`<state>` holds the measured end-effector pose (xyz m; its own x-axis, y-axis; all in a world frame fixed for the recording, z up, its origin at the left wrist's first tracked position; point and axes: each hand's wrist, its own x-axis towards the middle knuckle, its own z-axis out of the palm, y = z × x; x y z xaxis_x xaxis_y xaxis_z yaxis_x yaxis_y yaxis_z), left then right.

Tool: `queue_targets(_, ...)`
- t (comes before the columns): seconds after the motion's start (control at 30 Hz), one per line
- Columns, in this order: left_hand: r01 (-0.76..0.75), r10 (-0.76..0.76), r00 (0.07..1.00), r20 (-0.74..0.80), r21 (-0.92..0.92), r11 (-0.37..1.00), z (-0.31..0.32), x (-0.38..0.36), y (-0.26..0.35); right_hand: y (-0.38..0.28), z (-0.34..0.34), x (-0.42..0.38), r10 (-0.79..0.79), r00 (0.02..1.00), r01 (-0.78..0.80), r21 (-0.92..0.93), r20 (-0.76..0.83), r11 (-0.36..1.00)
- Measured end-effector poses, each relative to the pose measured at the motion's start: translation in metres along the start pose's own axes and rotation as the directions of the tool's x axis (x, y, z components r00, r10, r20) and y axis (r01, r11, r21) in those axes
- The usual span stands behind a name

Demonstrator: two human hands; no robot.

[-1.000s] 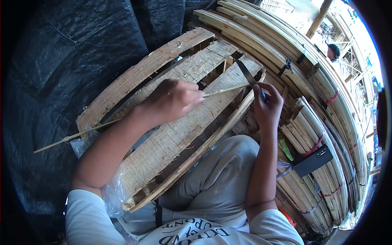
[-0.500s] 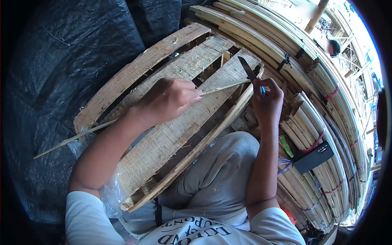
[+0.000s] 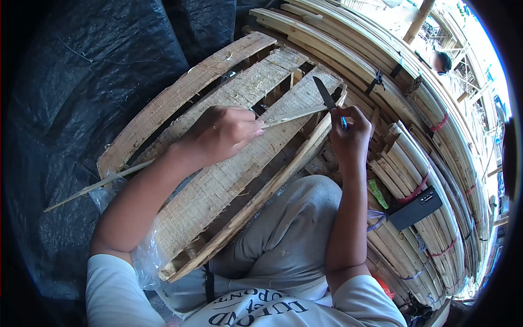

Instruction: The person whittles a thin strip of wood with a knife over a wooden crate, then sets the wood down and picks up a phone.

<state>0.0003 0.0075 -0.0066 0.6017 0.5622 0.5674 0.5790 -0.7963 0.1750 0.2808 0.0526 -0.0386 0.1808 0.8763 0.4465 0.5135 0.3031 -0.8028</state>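
My left hand is closed around a long, thin wooden strip, a little above a slatted wooden bench. The strip's other end passes behind my left forearm and comes out at the lower left over the dark sheet. My right hand grips a knife with a dark blade and a bit of blue at its handle. Its blade points up and away from me, crossing the strip's right end close to my right fingers. Below both hands lie the rough planks of the bench, with wood shavings on them.
Bundles of long wooden strips are stacked along the right, tied with bands. A dark phone rests on them. A black plastic sheet covers the left side. Clear plastic hangs by my left elbow. Another person is far back right.
The whole view has shifted slightly to the left. Both hands keep nearly the same place, still holding the strip and the knife.
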Motion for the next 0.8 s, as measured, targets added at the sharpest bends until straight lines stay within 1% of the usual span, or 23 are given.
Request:
queue_targets(0.13,0.002,-0.003,1.0,0.009,0.023,1.0,-0.002,0.0,0.002,0.005,0.001,-0.001,0.051,0.998,-0.054,0.074,0.039,0.996)
queue_targets(0.2,-0.001,0.0,1.0,0.01,0.034,0.999,-0.002,0.0,0.002,0.005,0.003,-0.002,-0.021,1.0,0.021,0.111,-0.007,0.994)
queue_targets(0.23,0.002,-0.003,1.0,0.019,0.043,0.999,-0.003,0.001,0.003,0.001,0.0,-0.003,-0.019,1.0,0.02,0.11,-0.008,0.994)
queue_targets(0.3,0.002,-0.004,1.0,0.028,0.051,0.999,-0.004,0.001,0.002,-0.012,-0.006,-0.005,0.2,0.976,-0.207,0.093,0.082,0.974)
queue_targets(0.37,0.017,-0.017,0.999,0.028,0.007,1.0,-0.002,0.001,-0.001,-0.021,-0.002,-0.021,0.217,0.915,-0.321,0.286,0.341,0.903)
queue_targets(0.4,0.014,-0.015,0.999,0.03,0.01,1.0,-0.002,0.002,-0.003,-0.022,0.011,-0.029,0.071,0.977,-0.127,0.283,0.2,0.951)
queue_targets(0.43,0.008,-0.008,1.0,0.013,0.002,1.0,-0.002,0.002,-0.003,-0.02,0.008,-0.028,0.076,0.977,-0.132,0.285,0.197,0.949)
queue_targets(0.5,-0.001,0.001,1.0,-0.006,-0.005,1.0,-0.002,0.001,-0.004,-0.014,-0.007,-0.017,0.107,0.986,-0.127,0.158,0.131,0.979)
queue_targets(0.53,0.004,-0.004,1.0,-0.01,-0.001,1.0,-0.001,-0.001,-0.003,-0.003,-0.006,-0.008,0.16,0.986,-0.165,0.238,0.038,0.957)
queue_targets(0.57,0.008,-0.008,1.0,-0.014,0.004,1.0,0.001,-0.001,-0.003,0.001,-0.011,-0.003,0.186,0.982,-0.179,0.141,-0.034,0.974)
queue_targets(0.63,0.009,-0.009,1.0,-0.013,0.01,1.0,-0.001,0.0,-0.001,0.0,-0.017,0.004,0.228,0.973,-0.226,0.083,-0.017,0.971)
queue_targets(0.67,0.006,-0.006,1.0,-0.005,0.011,1.0,-0.001,0.001,-0.001,0.003,-0.014,0.006,0.227,0.974,-0.225,0.082,-0.016,0.971)
queue_targets(0.73,0.005,-0.005,1.0,-0.002,0.015,1.0,0.0,0.0,-0.001,0.011,-0.007,0.008,0.151,0.987,-0.157,0.123,0.054,0.98)
queue_targets(0.8,0.003,-0.003,1.0,0.002,0.02,1.0,0.001,0.0,-0.001,0.008,-0.008,0.006,0.137,0.99,-0.14,0.102,0.04,0.985)
